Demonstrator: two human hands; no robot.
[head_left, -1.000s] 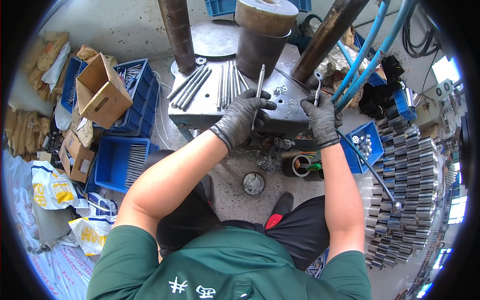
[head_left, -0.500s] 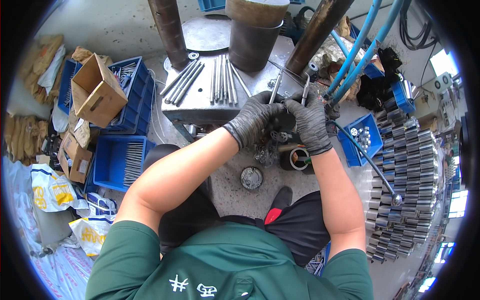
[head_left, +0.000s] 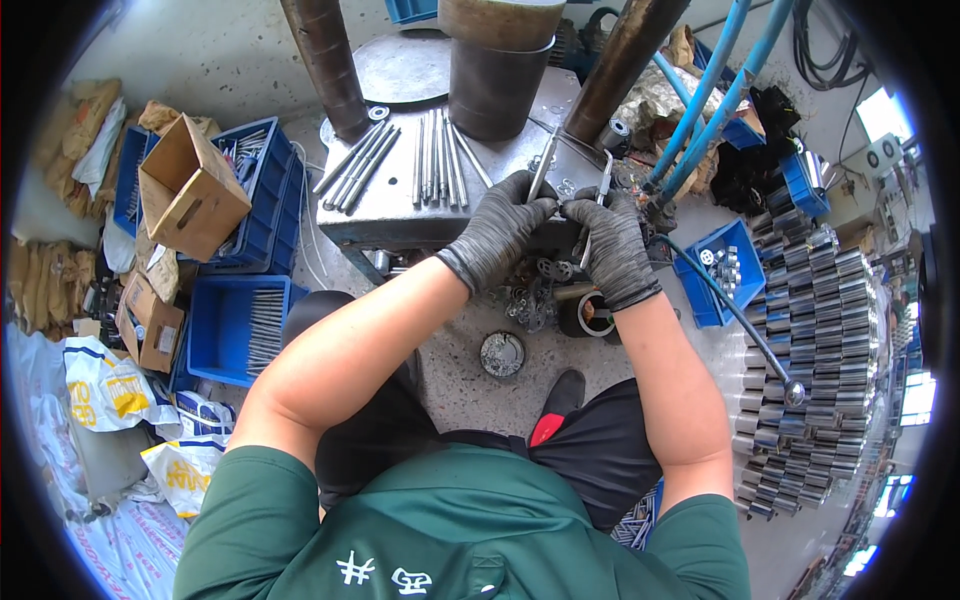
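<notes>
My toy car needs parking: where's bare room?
Bare: floor between the tin and shoe; the lowest left blue bin, left of its rods. Crowded: bench near the left hand, with more rods; floor far right, with tubes.

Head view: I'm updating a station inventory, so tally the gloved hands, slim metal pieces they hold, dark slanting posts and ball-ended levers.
Gloved hands: 2 (left hand, right hand)
Held metal pieces: 2 (rod, bent-tipped piece)
Dark slanting posts: 2
Ball-ended lever: 1
Total: 7
</notes>
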